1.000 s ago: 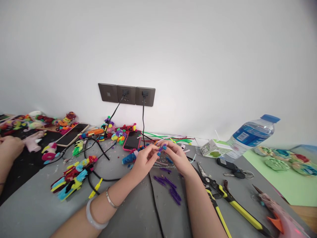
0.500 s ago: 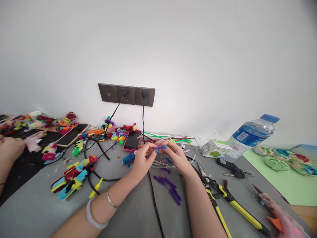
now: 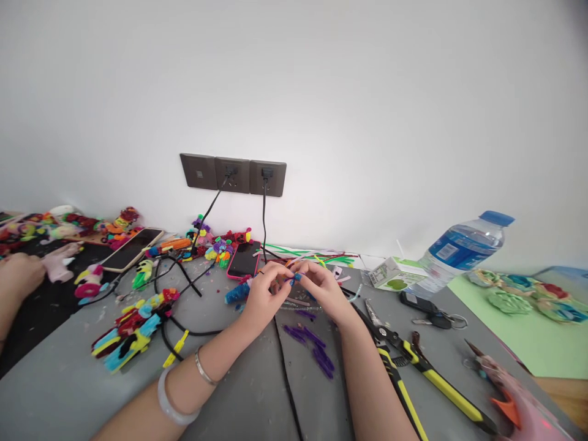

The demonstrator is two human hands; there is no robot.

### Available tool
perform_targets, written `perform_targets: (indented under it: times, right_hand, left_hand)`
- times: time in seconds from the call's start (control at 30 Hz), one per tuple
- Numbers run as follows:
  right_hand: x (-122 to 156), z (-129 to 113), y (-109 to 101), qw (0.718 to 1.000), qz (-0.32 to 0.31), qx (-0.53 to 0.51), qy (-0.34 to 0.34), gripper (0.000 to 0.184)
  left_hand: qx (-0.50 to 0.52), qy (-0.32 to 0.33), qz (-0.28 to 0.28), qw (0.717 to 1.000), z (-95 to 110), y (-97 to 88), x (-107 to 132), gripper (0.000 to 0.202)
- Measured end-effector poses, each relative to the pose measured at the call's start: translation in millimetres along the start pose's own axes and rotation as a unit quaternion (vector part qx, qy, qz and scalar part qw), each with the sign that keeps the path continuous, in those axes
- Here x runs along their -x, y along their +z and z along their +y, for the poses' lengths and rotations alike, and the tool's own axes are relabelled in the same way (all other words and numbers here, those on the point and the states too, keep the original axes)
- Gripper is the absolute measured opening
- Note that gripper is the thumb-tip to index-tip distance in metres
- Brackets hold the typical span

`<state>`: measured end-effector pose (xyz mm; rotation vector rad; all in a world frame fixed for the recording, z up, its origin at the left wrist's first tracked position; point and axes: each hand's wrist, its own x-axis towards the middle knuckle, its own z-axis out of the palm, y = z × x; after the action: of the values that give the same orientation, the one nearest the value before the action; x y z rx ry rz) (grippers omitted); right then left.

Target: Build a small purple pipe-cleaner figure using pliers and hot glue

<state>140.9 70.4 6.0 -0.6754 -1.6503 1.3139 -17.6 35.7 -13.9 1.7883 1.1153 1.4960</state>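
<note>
Left hand [image 3: 265, 298] and right hand [image 3: 325, 291] both pinch a mostly hidden purple piece [image 3: 290, 279], eleven o'clock from those loose purple strips [image 3: 315, 337]. Fingertip-only grip, so it could easily slip imo.

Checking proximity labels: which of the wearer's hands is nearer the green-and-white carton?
Right. The right hand is left of the green-and-white carton, with a gap between; the left hand is farther left, beyond the right hand.

Illumination is diffuse and bright — the wall [image 3: 349, 122] dims toward the upper corners. Wide-angle distortion tilts the bottle [image 3: 462, 246] outward.
</note>
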Motion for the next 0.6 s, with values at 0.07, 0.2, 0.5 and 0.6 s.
perform_targets:
  times: [0.07,0.2,0.5,0.6]
  right_hand:
    - [0.2,0.1,-0.1,1.0,-0.001,0.003,-0.001,0.027]
    - [0.3,-0.3,-0.2,1.0,-0.007,0.014,0.001,0.028]
    - [0.2,-1.6,-0.8,0.999,0.007,0.033,-0.005,0.03]
    - [0.4,-1.1,-1.9,0.999,0.013,0.041,-0.004,0.031]
  left_hand:
    - [0.006,-0.005,0.003,1.0,1.2,0.0,-0.4,0.01]
    - [0.028,-0.012,-0.002,1.0,1.6,-0.1,-0.2,0.006]
    - [0.058,-0.064,0.01,0.996,-1.1,0.2,1.9,0.01]
    - [0.058,-0.056,0.012,0.997,1.0,-0.6,0.7,0.011]
